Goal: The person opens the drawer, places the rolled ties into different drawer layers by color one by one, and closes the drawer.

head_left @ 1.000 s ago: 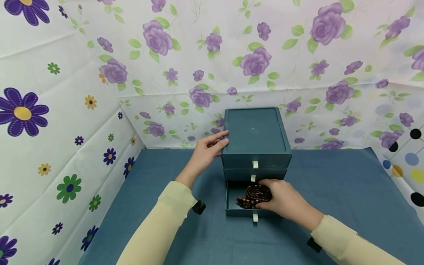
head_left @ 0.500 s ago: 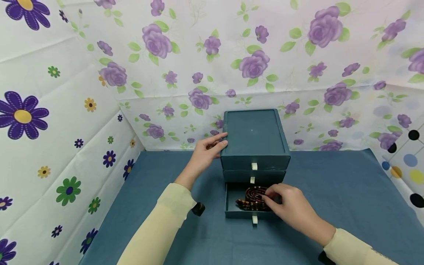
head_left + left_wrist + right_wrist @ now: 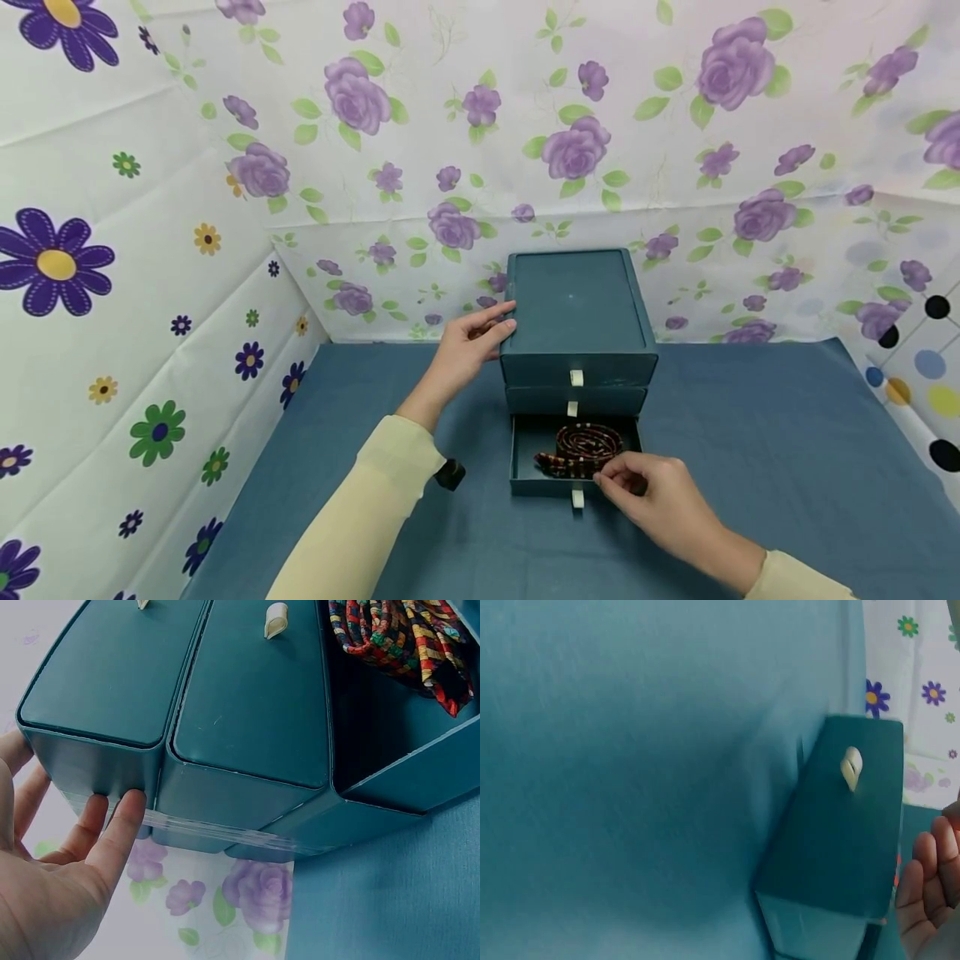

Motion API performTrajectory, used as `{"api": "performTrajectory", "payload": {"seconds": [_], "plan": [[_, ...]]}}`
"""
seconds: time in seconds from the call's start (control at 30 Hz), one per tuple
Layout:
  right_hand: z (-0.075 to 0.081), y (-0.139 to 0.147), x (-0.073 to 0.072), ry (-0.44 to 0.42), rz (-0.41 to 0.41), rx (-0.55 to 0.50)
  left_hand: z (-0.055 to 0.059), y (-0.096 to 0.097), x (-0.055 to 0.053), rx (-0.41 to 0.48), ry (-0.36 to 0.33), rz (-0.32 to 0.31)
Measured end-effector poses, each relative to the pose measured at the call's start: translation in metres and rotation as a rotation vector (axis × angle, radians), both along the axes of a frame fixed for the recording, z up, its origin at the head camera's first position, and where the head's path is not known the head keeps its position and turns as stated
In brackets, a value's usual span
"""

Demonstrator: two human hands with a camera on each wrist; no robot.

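Observation:
A rolled, multicoloured patterned necktie lies in the pulled-out bottom drawer of a dark teal drawer cabinet. Its pointed end shows in the left wrist view. My left hand rests its fingertips against the cabinet's left side, near the top. At the drawer's front right, my right hand hovers beside the front edge with loosely bent fingers and nothing visible in them. Whether its fingertips touch the edge or the necktie, I cannot tell. A cream pull tab sticks out of the drawer front.
Two upper drawers with cream pull tabs are pushed in. Clear tape runs along the cabinet's side. Blue cloth covers the table. Floral sheets hang behind and at both sides.
My right hand has let go of the necktie and moved toward the drawer's front right edge. The necktie stays in the drawer. My left hand has not moved.

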State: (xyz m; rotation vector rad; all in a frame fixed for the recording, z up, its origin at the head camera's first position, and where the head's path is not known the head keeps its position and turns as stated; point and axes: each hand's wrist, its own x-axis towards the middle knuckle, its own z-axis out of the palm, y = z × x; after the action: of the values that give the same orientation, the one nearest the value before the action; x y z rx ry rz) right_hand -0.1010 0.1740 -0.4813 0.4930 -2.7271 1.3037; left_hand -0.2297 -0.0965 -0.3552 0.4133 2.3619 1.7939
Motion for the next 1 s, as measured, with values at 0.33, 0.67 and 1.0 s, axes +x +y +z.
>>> {"api": "performTrajectory", "payload": {"seconds": [0.33,0.67,1.0], "plan": [[-0.021,-0.004,0.015,-0.293,0.081,-0.022,0.0,0.001,0.001,-0.001,-0.003,-0.003],[-0.039,-0.005,0.011,-0.431,0.089,0.008,-0.001,0.0,0.0,-0.007,-0.012,0.004],[-0.042,-0.011,0.007,-0.606,0.068,-0.329,-0.001,0.001,0.0,0.015,-0.018,0.015]]}}
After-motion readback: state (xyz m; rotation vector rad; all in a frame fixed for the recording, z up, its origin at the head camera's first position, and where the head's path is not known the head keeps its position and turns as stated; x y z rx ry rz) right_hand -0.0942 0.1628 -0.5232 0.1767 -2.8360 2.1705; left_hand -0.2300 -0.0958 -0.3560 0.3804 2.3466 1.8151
